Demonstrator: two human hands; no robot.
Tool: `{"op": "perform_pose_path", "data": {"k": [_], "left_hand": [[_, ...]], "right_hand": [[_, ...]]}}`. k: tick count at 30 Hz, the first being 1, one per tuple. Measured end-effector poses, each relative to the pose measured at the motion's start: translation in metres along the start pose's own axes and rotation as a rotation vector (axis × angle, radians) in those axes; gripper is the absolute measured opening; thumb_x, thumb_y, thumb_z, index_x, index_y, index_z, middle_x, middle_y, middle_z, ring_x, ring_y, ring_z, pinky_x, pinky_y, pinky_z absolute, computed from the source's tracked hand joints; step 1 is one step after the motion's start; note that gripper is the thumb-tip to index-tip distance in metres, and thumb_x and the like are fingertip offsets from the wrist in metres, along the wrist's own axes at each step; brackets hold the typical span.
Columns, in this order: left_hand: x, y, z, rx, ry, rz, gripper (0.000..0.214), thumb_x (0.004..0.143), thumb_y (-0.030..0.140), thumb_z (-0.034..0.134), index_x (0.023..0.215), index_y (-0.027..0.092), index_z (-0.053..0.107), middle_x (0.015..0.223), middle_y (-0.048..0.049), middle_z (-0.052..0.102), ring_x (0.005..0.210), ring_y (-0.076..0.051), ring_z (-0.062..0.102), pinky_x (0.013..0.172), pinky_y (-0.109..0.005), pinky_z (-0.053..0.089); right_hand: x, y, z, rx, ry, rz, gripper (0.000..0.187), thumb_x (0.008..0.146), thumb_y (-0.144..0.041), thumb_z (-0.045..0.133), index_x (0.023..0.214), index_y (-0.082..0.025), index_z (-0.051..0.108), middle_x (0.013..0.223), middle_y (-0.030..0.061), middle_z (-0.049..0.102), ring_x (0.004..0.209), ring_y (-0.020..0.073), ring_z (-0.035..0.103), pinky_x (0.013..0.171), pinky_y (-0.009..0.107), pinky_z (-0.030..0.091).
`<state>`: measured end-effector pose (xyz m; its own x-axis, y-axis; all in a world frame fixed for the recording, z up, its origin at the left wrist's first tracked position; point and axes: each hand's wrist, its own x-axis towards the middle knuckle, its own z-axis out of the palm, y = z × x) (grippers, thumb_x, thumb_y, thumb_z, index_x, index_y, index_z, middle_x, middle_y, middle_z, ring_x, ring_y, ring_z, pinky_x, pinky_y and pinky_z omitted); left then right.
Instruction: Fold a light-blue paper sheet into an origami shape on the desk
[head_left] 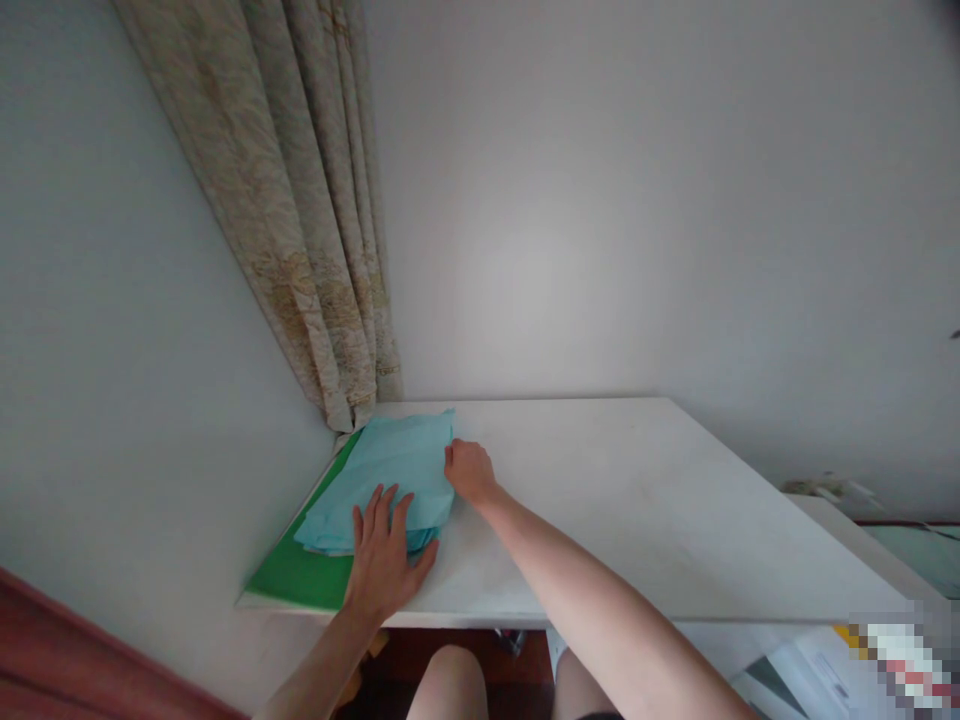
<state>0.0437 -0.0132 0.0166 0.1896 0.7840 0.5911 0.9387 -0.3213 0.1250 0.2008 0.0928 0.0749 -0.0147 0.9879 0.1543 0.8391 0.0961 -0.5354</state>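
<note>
- Left hand (382,560) spread wide, fingers splayed, lying on the near edge of the folded blue cloth (379,470).
- Right hand (469,472) curled, fingertips right up against the cloth's far side; can't tell if it's pinching anything.
- The cloth sits on a green sheet (300,565), at the left end of the white table (637,490).
- Curtain (300,220) hanging just behind the cloth, wall (97,300) close on the left.
- Down below the table edge, the person's knees (448,685).
</note>
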Motion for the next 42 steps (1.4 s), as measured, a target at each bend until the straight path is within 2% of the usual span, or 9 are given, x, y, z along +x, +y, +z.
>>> {"op": "perform_pose_path", "data": {"k": [6, 11, 17, 20, 24, 28, 32, 36, 42], "left_hand": [[-0.001, 0.0, 0.001, -0.014, 0.02, 0.003, 0.063, 0.08, 0.044, 0.052, 0.133, 0.013, 0.037, 0.141, -0.0216, 0.037, 0.136, -0.039, 0.022, 0.104, -0.061, 0.02], [-0.001, -0.002, 0.001, -0.005, -0.02, 0.031, 0.06, 0.082, 0.045, 0.051, 0.131, 0.011, 0.043, 0.143, -0.0207, 0.035, 0.137, -0.039, 0.02, 0.104, -0.063, 0.02], [0.002, -0.004, -0.001, -0.108, -0.224, 0.356, 0.051, 0.088, 0.041, 0.046, 0.138, 0.03, 0.039, 0.146, -0.006, 0.038, 0.137, -0.029, 0.024, 0.109, -0.056, 0.017], [0.001, -0.005, 0.003, -0.125, -0.27, 0.358, 0.038, 0.09, 0.035, 0.044, 0.127, 0.036, 0.051, 0.139, -0.0021, 0.048, 0.132, -0.027, 0.035, 0.108, -0.058, 0.017], [-0.002, -0.007, 0.007, -0.08, -0.225, 0.223, 0.025, 0.089, 0.03, 0.043, 0.105, 0.029, 0.063, 0.123, -0.0046, 0.059, 0.118, -0.029, 0.047, 0.102, -0.063, 0.025], [0.015, -0.001, 0.006, -0.052, -0.182, 0.257, 0.017, 0.084, 0.026, 0.046, 0.085, 0.024, 0.063, 0.115, -0.0068, 0.061, 0.115, -0.03, 0.048, 0.103, -0.062, 0.024], [0.061, 0.01, 0.013, -0.062, -0.291, 0.384, 0.024, 0.083, 0.021, 0.043, 0.097, 0.028, 0.062, 0.126, -0.0029, 0.056, 0.13, -0.032, 0.034, 0.102, -0.064, 0.023], [0.1, 0.007, 0.029, 0.068, -0.433, 0.34, 0.03, 0.075, 0.018, 0.048, 0.1, 0.024, 0.064, 0.113, -0.0096, 0.062, 0.128, -0.041, 0.034, 0.095, -0.074, 0.018], [0.11, -0.01, 0.036, 0.087, -0.527, 0.255, 0.041, 0.067, 0.007, 0.044, 0.1, 0.018, 0.066, 0.111, -0.0143, 0.062, 0.123, -0.039, 0.038, 0.098, -0.072, 0.012]], "right_hand": [[0.016, 0.055, -0.03, 0.061, 0.064, 0.087, 0.027, 0.09, -0.023, 0.044, 0.081, -0.014, 0.068, 0.084, 0.0097, 0.07, 0.078, 0.0172, 0.063, 0.067, 0.023, 0.04], [-0.005, 0.12, -0.049, 0.117, 0.129, 0.175, 0.021, 0.08, -0.016, 0.046, 0.074, -0.013, 0.065, 0.071, 0.0065, 0.067, 0.067, 0.016, 0.059, 0.06, 0.023, 0.038], [-0.045, 0.18, -0.081, 0.189, 0.185, 0.232, 0.014, 0.071, -0.017, 0.044, 0.068, -0.017, 0.058, 0.058, 0.001, 0.06, 0.057, 0.0151, 0.057, 0.051, 0.021, 0.038], [-0.053, 0.189, -0.091, 0.219, 0.149, 0.265, 0.013, 0.07, -0.017, 0.044, 0.06, -0.018, 0.054, 0.048, -0.0007, 0.056, 0.044, 0.0136, 0.053, 0.044, 0.021, 0.036], [-0.046, 0.189, -0.094, 0.233, 0.094, 0.312, 0.024, 0.076, -0.029, 0.048, 0.054, -0.019, 0.051, 0.036, 0.0002, 0.05, 0.032, 0.0139, 0.047, 0.039, 0.023, 0.033], [-0.024, 0.188, -0.091, 0.189, 0.184, 0.303, 0.03, 0.078, -0.041, 0.052, 0.057, -0.019, 0.053, 0.042, 0.0019, 0.054, 0.04, 0.0146, 0.051, 0.047, 0.024, 0.036], [-0.003, 0.192, -0.086, 0.15, 0.307, 0.263, 0.011, 0.072, -0.027, 0.057, 0.064, -0.019, 0.057, 0.064, 0.0039, 0.062, 0.063, 0.0161, 0.056, 0.059, 0.024, 0.035], [0.004, 0.197, -0.084, 0.186, 0.354, 0.242, 0.008, 0.064, -0.02, 0.056, 0.058, -0.02, 0.051, 0.059, 0.0002, 0.055, 0.06, 0.0153, 0.05, 0.058, 0.024, 0.031], [0.002, 0.21, -0.086, 0.419, 0.409, 0.155, 0.019, 0.058, -0.021, 0.051, 0.05, -0.022, 0.034, 0.047, -0.0069, 0.033, 0.049, 0.0115, 0.035, 0.05, 0.023, 0.023]]}}
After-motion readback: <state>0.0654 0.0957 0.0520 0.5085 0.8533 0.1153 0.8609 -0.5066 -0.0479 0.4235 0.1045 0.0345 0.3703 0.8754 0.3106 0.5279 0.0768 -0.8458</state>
